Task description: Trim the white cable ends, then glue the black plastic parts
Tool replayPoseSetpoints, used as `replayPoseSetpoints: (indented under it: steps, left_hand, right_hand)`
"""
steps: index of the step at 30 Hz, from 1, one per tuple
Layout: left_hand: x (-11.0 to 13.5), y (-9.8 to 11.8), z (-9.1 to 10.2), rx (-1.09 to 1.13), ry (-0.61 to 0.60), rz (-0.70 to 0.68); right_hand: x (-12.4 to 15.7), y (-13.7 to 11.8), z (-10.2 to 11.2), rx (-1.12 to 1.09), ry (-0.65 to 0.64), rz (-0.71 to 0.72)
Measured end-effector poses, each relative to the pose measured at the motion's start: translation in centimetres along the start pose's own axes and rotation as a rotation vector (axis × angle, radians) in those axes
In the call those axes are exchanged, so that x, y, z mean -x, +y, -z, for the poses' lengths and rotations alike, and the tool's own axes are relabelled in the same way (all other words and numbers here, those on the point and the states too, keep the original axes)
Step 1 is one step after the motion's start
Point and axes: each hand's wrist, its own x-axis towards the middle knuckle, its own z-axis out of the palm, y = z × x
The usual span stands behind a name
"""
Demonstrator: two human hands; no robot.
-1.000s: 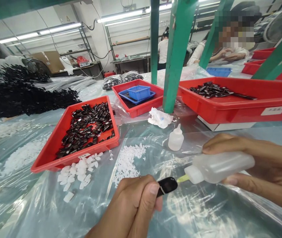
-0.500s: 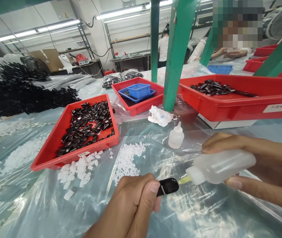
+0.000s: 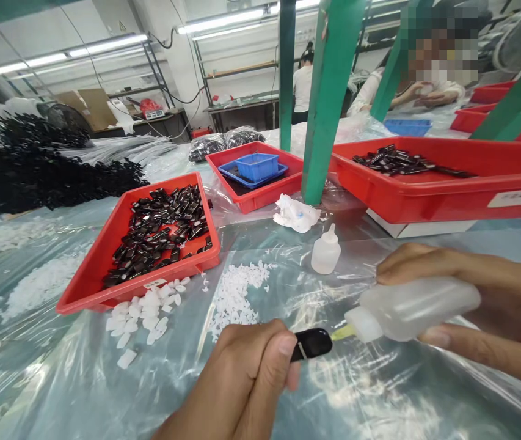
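Observation:
Between the thumb and fingers of my left hand (image 3: pixel 253 366) is a small glossy black plastic piece (image 3: pixel 314 344) with a rounded end and a thin pale line across it. My right hand (image 3: pixel 493 311) grips a translucent squeeze bottle (image 3: pixel 420 308), tipped on its side. Its yellowish nozzle points left and meets, or nearly meets, the rounded end of the black piece; I cannot tell if they touch. Behind them a smaller white dropper bottle (image 3: pixel 325 252) stands upright near a crumpled white tissue (image 3: pixel 297 214).
A red tray (image 3: pixel 214 260) of black pieces stands left, with white oval pieces (image 3: pixel 150 311) and tiny white bits (image 3: pixel 237 296) before it. Another red tray (image 3: pixel 462 205) is at right, beside a green post (image 3: pixel 328 104). Co-workers are visible behind.
The bottle and my right hand have shifted slightly to the right. My left hand still holds the black piece, in nearly the same place.

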Motion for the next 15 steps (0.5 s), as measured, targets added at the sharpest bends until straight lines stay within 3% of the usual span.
replayPoseSetpoints:
  steps: [5, 9, 15]
  left_hand:
    - [-0.7, -0.8, 0.4, 0.222, -0.068, -0.110]
    - [-1.6, -1.8, 1.0, 0.415, -0.063, -0.012]
    - [-3.5, -2.8, 2.3, 0.596, 0.165, 0.039]
  right_hand:
    - [0.1, 0.7, 0.6, 0.031, 0.031, -0.019]
    - [-0.5, 0.8, 1.9, 0.066, 0.044, -0.050]
    - [-1.4, 0.7, 2.3, 0.116, -0.149, -0.241]
